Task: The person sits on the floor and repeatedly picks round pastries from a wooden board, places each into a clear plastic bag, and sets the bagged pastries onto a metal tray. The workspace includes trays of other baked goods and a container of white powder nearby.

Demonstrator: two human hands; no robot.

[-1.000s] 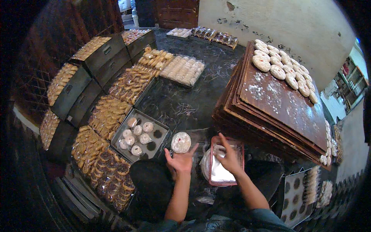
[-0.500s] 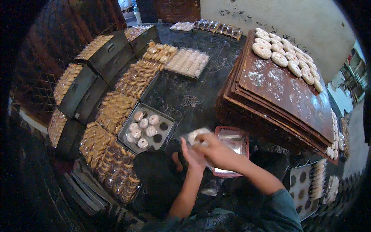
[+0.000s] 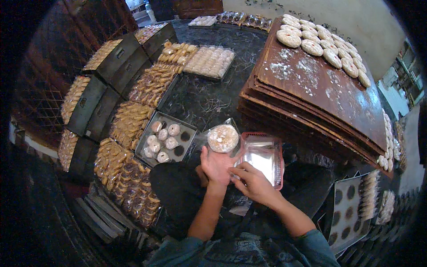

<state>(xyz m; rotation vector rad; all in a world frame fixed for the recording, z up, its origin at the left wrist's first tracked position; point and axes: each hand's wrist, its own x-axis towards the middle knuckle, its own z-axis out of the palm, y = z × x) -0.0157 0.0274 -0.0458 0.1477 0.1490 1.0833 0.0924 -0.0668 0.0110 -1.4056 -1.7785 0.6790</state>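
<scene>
My left hand (image 3: pixel 218 167) lies palm up with the thumb spread, and its fingers run out of sight at the near edge of a round flat bun (image 3: pixel 223 138) dusted with flour. Whether the bun rests on those fingers, I cannot tell. Clear plastic film (image 3: pixel 202 141) shows around the bun. My right hand (image 3: pixel 254 181) is pinched against the side of the left palm, and what it pinches is hidden. Just right of the bun stands a red basket (image 3: pixel 282 171) with a shiny, pale lining. A metal tray (image 3: pixel 189 133) with several small white cakes sits to the left.
On the left, packed cookies (image 3: pixel 129 121) fill trays beside stacked dark boxes (image 3: pixel 118 51). Stacked brown boards (image 3: pixel 307 89) rise at the right, carrying several floured buns (image 3: pixel 331 58). A tray with dark round spots (image 3: pixel 349 213) lies at lower right.
My hands, closed over each other and blurred before, have come apart a little and lowered. The left palm has turned up. The bun, partly covered by my right hand before, now shows fully.
</scene>
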